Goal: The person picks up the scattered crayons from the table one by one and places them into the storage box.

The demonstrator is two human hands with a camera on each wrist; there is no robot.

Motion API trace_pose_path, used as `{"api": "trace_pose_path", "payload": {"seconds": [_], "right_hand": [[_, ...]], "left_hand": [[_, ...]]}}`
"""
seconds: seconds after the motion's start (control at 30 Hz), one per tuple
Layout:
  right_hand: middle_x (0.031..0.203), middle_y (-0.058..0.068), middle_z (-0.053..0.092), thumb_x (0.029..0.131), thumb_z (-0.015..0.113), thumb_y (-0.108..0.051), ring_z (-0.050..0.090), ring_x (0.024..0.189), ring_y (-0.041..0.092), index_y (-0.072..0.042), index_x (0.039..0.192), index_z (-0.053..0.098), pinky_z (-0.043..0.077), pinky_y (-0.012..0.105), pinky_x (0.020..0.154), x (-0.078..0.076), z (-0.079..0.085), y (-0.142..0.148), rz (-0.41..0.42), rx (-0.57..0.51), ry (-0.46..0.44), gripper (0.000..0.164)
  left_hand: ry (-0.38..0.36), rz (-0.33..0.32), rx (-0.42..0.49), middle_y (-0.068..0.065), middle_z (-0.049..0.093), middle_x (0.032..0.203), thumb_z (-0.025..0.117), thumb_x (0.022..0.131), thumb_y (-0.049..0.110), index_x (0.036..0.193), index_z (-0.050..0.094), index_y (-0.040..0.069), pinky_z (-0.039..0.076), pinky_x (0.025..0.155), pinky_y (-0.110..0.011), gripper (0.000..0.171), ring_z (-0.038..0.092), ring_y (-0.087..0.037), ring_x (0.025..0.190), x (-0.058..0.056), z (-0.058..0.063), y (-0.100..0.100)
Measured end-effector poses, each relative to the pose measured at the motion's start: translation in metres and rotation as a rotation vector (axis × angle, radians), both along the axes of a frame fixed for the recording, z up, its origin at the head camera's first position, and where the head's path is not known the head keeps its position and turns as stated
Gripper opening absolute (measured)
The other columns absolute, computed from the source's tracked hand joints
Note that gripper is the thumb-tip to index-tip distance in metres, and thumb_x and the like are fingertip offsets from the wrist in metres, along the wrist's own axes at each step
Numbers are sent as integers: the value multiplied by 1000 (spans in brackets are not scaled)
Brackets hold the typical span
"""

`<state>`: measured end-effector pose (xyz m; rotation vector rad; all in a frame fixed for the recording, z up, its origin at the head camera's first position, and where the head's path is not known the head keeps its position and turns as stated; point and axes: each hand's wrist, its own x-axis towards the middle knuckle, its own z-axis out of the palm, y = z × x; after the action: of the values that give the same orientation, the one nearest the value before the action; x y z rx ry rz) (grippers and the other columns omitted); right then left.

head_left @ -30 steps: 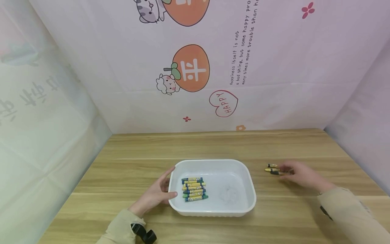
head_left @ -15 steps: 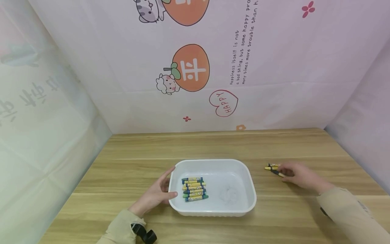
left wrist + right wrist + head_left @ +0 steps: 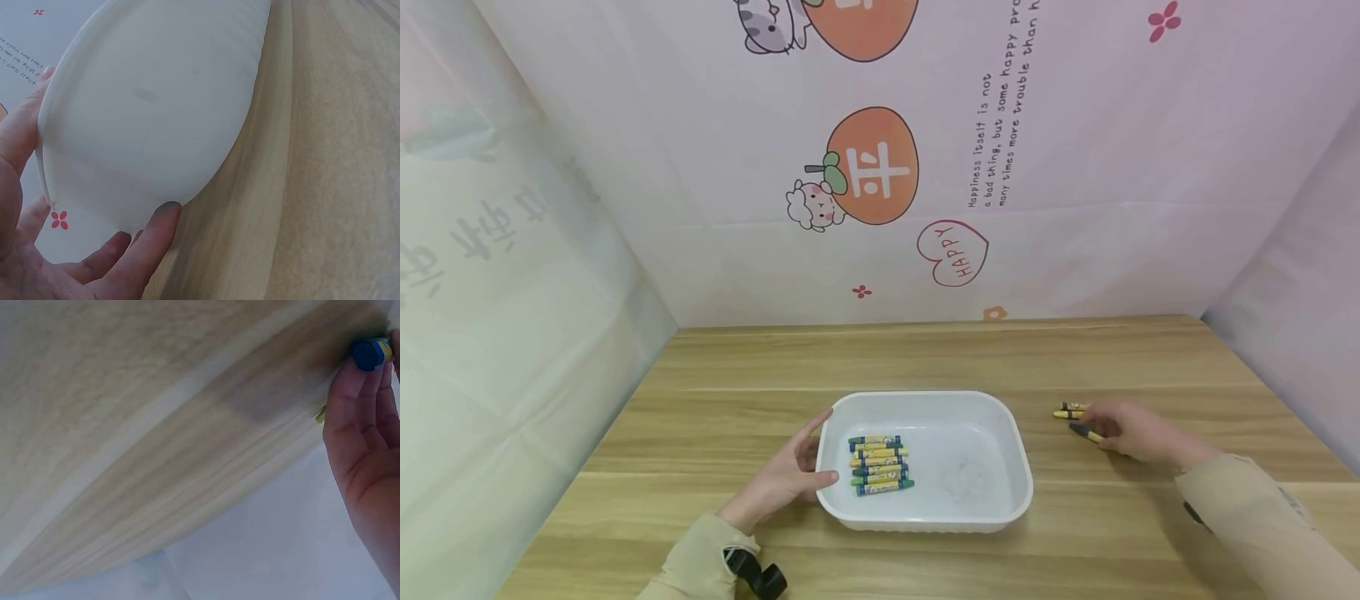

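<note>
On the table's right side, my right hand [image 3: 1135, 431] pinches a dark-tipped crayon [image 3: 1084, 432] with a yellow wrapper. In the right wrist view the blue end of that crayon [image 3: 369, 355] pokes out between thumb and fingers. Just behind it lie a yellow crayon [image 3: 1066, 414] and another crayon [image 3: 1074, 406], both partly covered by the hand. My left hand [image 3: 782, 479] holds the left end of a white plastic basin [image 3: 925, 526], thumb at the rim and fingers against the outer wall [image 3: 150, 125]. Inside, several green, blue and yellow crayons [image 3: 880, 472] lie in a stacked row.
The wooden table [image 3: 737, 358] runs back to a printed white cloth [image 3: 1075, 250]. More cloth hangs at the left and right sides. A black strap mount [image 3: 760, 575] sits on the left wrist.
The dark crayon has turned askew and come away from the two beside it, in my right hand's fingers. My left hand and the basin have stayed in place.
</note>
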<state>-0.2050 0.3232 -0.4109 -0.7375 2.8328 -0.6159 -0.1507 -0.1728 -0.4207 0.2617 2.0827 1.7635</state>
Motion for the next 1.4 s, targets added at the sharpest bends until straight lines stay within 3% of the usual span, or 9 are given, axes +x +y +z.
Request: {"api": "trace_pose_path", "payload": {"seconds": [0.2, 0.4, 0.63, 0.9, 1.03, 1.17, 1.4], "right_hand": [[94, 5, 64, 80, 68, -2, 58, 83, 15, 1, 109, 64, 52, 27, 67, -3, 9, -11, 10, -39, -41, 30], [97, 5, 63, 85, 65, -5, 59, 90, 20, 0, 119, 60, 52, 25, 67, -8, 33, -38, 12, -120, -83, 35], [102, 4, 65, 87, 65, -12, 59, 95, 19, -7, 120, 61, 54, 31, 75, -15, 63, -92, 39, -121, -90, 34], [102, -3, 65, 87, 66, -11, 59, 93, 13, -16, 120, 63, 53, 24, 73, -13, 88, -171, 175, -99, -148, 34], [96, -6, 64, 86, 66, -10, 58, 91, 11, -16, 115, 65, 53, 22, 71, -10, 88, -207, 263, -71, -194, 29], [93, -7, 62, 86, 67, -8, 56, 89, 10, -18, 112, 66, 53, 24, 73, -6, 80, -235, 297, -19, -276, 28], [86, -11, 59, 85, 69, -10, 54, 82, 6, -21, 109, 68, 49, 19, 74, 3, 60, -263, 349, 91, -331, 27]], "left_hand": [[3, -2, 3, -33, 28, 145, 69, 83, 5, 153, 13, 18, 59, 75, -41, 90, 55, -34, 113, 0, 0, 0], [10, 0, 1, -33, 29, 144, 69, 83, 5, 153, 13, 18, 59, 77, -41, 90, 53, -37, 115, -1, 0, -1], [12, 2, -9, -32, 30, 144, 69, 83, 4, 153, 13, 17, 59, 77, -41, 90, 53, -38, 116, -1, 1, 0], [20, 3, -11, -33, 31, 143, 69, 83, 5, 153, 13, 17, 59, 76, -41, 90, 54, -37, 115, 0, 1, -1], [28, -1, -19, -32, 33, 142, 69, 83, 6, 153, 13, 16, 59, 76, -40, 90, 55, -36, 113, 0, 1, -1], [26, -5, -19, -32, 33, 142, 69, 84, 6, 153, 13, 16, 59, 76, -40, 90, 56, -34, 112, 0, 1, -1], [20, -10, -18, -33, 32, 142, 69, 84, 7, 153, 12, 16, 59, 75, -39, 89, 57, -35, 111, 0, 1, -1]]}}
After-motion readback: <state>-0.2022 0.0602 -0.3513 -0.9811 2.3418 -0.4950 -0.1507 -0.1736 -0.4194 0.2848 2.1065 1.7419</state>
